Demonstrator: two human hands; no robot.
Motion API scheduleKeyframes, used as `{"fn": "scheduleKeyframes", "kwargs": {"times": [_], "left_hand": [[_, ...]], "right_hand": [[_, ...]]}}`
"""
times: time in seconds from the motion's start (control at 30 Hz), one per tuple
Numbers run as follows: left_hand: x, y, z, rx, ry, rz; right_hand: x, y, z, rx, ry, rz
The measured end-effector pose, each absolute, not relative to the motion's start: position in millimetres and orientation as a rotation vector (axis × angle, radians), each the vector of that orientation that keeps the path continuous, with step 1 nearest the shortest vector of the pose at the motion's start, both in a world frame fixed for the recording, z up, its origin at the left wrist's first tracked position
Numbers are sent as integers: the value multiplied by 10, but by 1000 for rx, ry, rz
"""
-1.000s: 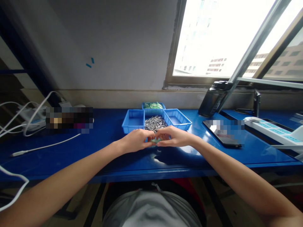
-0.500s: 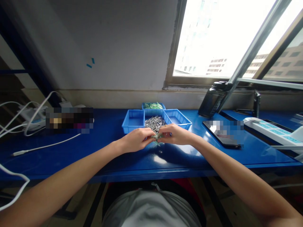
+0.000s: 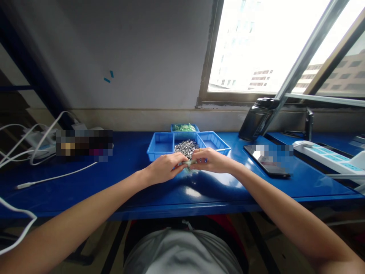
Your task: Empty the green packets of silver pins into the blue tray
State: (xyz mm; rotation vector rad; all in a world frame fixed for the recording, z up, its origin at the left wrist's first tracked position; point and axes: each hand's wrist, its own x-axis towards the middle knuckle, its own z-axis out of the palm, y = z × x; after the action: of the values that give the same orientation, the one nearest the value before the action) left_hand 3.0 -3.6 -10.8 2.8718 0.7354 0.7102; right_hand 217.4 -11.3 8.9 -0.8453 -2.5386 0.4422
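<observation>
A small pale green plastic bag (image 3: 189, 164) is pinched between both my hands, above the blue table just in front of the bins. My left hand (image 3: 167, 166) is closed on its left side, thumb against fingertips. On its right side my right hand (image 3: 210, 160) grips it the same way, with a ring on one finger. Directly beyond my fingers is a blue middle bin with a heap of thin silvery metal pieces (image 3: 186, 147), too small to name surely. My hands cover the front of that bin and part of the bag.
Blue bins flank the heap at left (image 3: 161, 146) and right (image 3: 213, 141). Behind them a bin holds green plastic bags (image 3: 186, 127). Rightward are a black bottle (image 3: 258, 118), a phone (image 3: 266, 163) and a power strip (image 3: 325, 156). White cables (image 3: 57, 176) lie at left.
The pale green bag has shifted slightly between my fingers and now looks more stretched out sideways. Both hands keep nearly the same place; the bins have not moved.
</observation>
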Motion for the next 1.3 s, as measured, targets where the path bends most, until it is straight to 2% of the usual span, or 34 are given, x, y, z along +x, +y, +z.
{"fn": "scheduleKeyframes", "kwargs": {"times": [0.43,0.77,1.13,1.3], "left_hand": [[10,-40,-119,2929,743,614],[6,-13,-154,2844,750,647],[1,6,-121,2799,779,620],[-3,4,-146,2819,780,544]], "right_hand": [[2179,-88,51,-869,-2563,493],[2169,-70,-5,-829,-2527,330],[2192,-69,-47,-944,-2508,529],[2191,-61,-62,-966,-2551,507]]}}
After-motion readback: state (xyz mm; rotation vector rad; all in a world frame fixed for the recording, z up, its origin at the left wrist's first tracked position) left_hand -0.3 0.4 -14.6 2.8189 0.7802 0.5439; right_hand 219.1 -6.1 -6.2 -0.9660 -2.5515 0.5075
